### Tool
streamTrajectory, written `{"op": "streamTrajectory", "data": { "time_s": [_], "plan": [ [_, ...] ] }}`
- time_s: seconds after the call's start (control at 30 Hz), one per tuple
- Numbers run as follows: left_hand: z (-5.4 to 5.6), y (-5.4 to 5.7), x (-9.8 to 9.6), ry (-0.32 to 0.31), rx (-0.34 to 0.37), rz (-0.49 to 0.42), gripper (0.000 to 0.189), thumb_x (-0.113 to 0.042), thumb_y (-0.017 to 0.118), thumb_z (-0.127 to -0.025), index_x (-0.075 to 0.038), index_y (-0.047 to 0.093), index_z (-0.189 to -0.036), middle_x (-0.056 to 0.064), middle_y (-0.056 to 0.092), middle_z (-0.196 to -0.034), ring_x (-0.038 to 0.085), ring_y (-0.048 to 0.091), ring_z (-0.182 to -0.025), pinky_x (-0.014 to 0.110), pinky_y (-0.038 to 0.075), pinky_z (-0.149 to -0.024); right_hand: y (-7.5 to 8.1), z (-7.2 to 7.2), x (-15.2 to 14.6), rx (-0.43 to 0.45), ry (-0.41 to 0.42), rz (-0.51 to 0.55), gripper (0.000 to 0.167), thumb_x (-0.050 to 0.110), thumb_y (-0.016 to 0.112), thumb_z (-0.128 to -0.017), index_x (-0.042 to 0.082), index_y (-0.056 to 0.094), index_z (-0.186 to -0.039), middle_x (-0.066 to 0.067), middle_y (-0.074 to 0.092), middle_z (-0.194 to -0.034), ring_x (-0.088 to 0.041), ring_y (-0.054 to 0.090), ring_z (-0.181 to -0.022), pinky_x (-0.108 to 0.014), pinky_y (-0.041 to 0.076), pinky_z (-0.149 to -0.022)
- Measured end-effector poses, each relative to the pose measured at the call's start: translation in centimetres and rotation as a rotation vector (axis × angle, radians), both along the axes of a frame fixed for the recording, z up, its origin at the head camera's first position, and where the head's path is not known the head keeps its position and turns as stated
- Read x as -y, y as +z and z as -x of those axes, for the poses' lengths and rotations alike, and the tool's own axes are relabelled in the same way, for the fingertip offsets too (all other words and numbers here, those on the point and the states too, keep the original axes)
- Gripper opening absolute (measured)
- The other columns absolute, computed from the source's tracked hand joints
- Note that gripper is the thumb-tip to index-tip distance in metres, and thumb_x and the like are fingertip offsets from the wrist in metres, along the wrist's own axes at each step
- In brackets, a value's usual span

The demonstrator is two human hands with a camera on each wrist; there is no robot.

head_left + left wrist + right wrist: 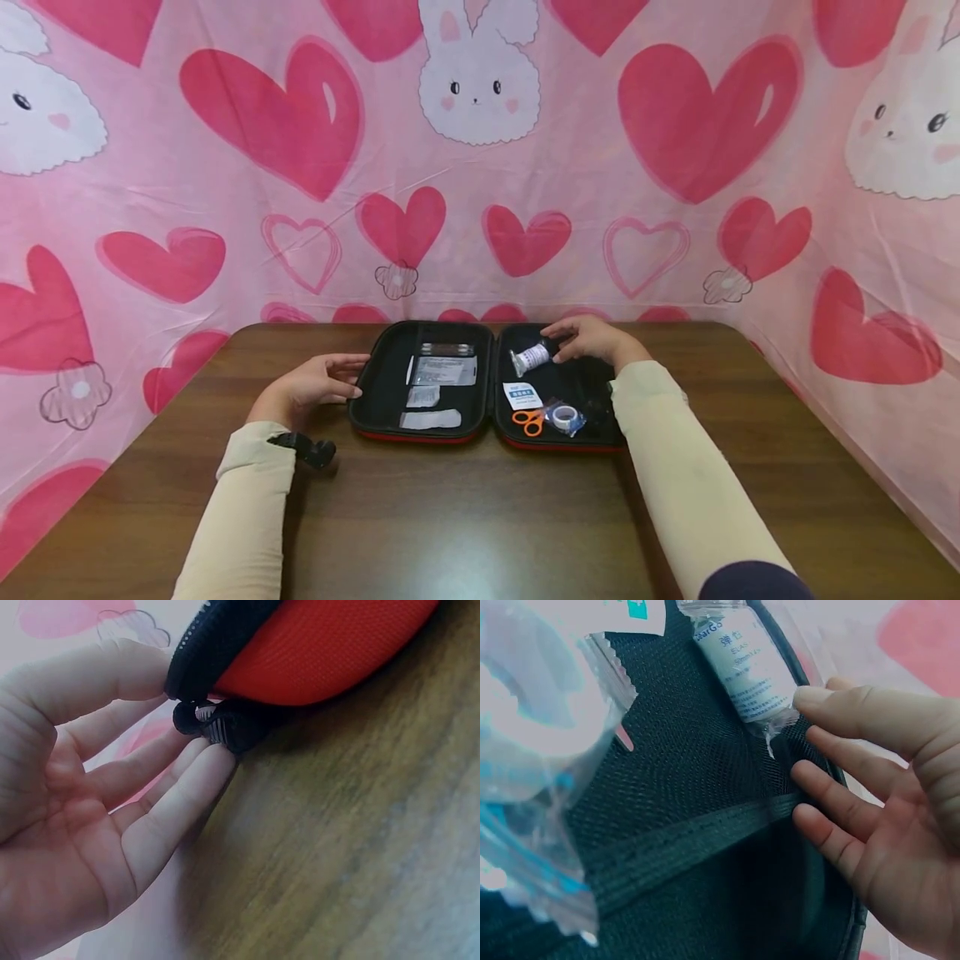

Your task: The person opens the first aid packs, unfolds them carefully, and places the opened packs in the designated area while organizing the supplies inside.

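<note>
An unfolded black-lined first-aid case (382,379) with a red outer shell (330,656) lies on the table. At its left edge is my left hand (315,385), the thumb against the zipper rim and the fairly straight fingers by a black fabric loop (225,729). A wrapped elastic bandage roll (533,357) lies slanted at the back of the right half. Over that corner is my right hand (592,340), thumb tip right at the wrapper's end, the other fingers loosely bent beside the mesh pocket (682,772) and not wrapped around the roll.
Orange-handled scissors (528,422), a bagged tape roll (565,417) and a white-and-blue packet (521,396) lie in the case's right half. The left half holds several flat packets (445,371) and clear tubes (447,349). Brown wooden table (465,517) extends in front.
</note>
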State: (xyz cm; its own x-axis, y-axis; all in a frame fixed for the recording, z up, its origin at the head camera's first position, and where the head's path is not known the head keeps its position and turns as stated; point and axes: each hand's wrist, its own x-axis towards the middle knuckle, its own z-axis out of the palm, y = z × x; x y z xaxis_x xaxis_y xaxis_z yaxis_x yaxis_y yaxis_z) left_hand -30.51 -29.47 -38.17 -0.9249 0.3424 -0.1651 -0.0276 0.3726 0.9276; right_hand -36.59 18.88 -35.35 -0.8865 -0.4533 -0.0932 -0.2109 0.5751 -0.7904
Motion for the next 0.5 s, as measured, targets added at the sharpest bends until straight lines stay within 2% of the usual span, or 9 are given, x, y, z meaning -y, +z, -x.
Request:
{"op": "streamTrajectory", "data": {
  "time_s": [0.13,0.27,0.37,0.5],
  "plan": [
    [-0.1,0.1,0.0,-0.016,-0.004,-0.004,0.075,-0.004,0.073,-0.084,0.001,0.035,-0.149,0.028,0.038,-0.147,0.033,0.052,-0.122,0.04,0.051,-0.095,0.2,-0.2,0.4,0.001,0.072,-0.069,0.062,0.0,0.072,-0.082,0.001,0.05,-0.14,-0.025,0.047,-0.142,-0.043,0.046,-0.127,-0.044,0.05,-0.094],
    [-0.2,0.1,0.2,-0.023,-0.007,-0.002,0.074,-0.004,0.072,-0.085,0.001,0.035,-0.149,0.028,0.039,-0.147,0.036,0.05,-0.125,0.04,0.051,-0.095,0.5,-0.3,1.1,-0.003,0.121,-0.148,0.066,0.0,0.072,-0.082,0.004,0.047,-0.143,-0.027,0.045,-0.142,-0.044,0.046,-0.126,-0.049,0.043,-0.102],
    [-0.2,0.2,0.1,-0.016,-0.003,0.009,0.074,-0.006,0.073,-0.084,-0.001,0.036,-0.149,0.026,0.04,-0.147,0.036,0.05,-0.125,0.039,0.051,-0.094,0.7,-0.3,1.4,0.004,0.123,-0.204,0.064,0.002,0.072,-0.083,0.006,0.049,-0.143,-0.026,0.046,-0.14,-0.043,0.047,-0.124,-0.051,0.04,-0.104],
    [-0.2,0.4,-0.1,-0.015,0.001,0.019,0.075,-0.007,0.073,-0.085,-0.001,0.036,-0.149,0.026,0.039,-0.148,0.034,0.05,-0.125,0.039,0.051,-0.094,0.5,-0.1,1.4,0.016,0.103,-0.238,0.055,0.002,0.072,-0.084,0.007,0.056,-0.137,-0.024,0.049,-0.136,-0.04,0.047,-0.121,-0.05,0.042,-0.103]
  ]
}}
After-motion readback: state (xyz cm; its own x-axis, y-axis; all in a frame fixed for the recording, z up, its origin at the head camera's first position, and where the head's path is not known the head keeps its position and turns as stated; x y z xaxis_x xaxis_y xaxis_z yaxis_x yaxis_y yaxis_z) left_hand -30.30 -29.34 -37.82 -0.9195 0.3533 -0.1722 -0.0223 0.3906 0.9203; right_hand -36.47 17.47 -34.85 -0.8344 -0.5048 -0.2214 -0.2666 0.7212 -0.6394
